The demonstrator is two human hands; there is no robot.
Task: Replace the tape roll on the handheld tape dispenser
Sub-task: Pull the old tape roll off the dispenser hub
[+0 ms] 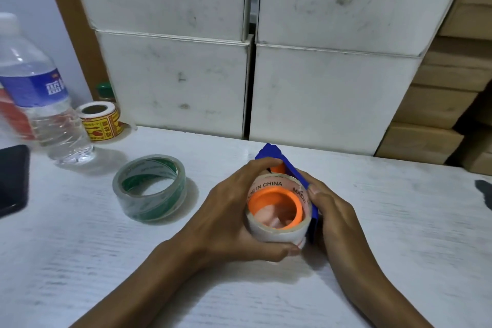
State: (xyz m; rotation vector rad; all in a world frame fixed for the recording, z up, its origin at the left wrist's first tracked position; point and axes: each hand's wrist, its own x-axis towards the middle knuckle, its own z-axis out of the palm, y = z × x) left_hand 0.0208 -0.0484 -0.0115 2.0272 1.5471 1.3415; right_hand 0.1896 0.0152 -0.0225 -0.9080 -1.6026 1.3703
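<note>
Left hand (234, 210) wraps the near-empty tape roll (277, 231) from its outer side, fingers curled over the top and thumb tucked beneath, so it can slide the roll along the orange hub (277, 201) it sits on. Right hand (330, 210) is closed against the blue dispenser (292, 168), thumb pressed on the frame's edge, likely to brace the body while the roll moves; whether the roll is coming off or going on, I cannot tell. Both are held just above the worktop (399, 221), near the middle and toward its back edge, by the white boxes (332, 98). A fuller clear roll with green print (149, 188) lies flat on the worktop to the left, within easy reach, presumably the replacement. Beyond it, near the left edge, stand a water bottle (45, 104) and a yellow label roll (102, 121).
</note>
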